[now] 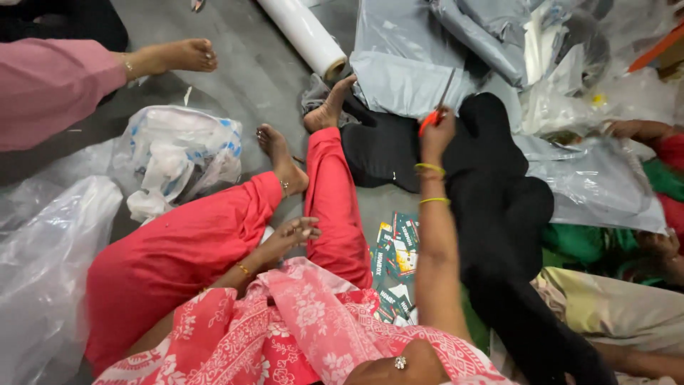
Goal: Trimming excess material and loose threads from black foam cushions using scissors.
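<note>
Head view, looking down over my lap: my right hand [436,137] is stretched out over the black garment [491,214] lying on the floor, fingers curled shut round the red handles of the scissors [436,114], whose blades point up and away towards the grey plastic bags [406,64] just beyond the cloth. The blades sit at the far edge of the black garment; I cannot tell whether they are parted. No finished cut shows on the fabric, so I judge the cutting is at its start, with nearly all of it left. My left hand [292,234] rests loosely open on my red trouser leg [171,264], well to the left of the garment, holding nothing.

Beside the garment, towards me, lies a small heap of green printed cards [395,264]. Past its far left corner a roll of clear film [306,32] lies on the grey floor [242,78]. Further left are crumpled white bags [178,153] and a clear plastic sheet [43,271]. Another person's pink sleeve [50,89] and bare foot [182,55] are there too. Right of the garment, someone in green and red [662,178] handles clear plastic.
</note>
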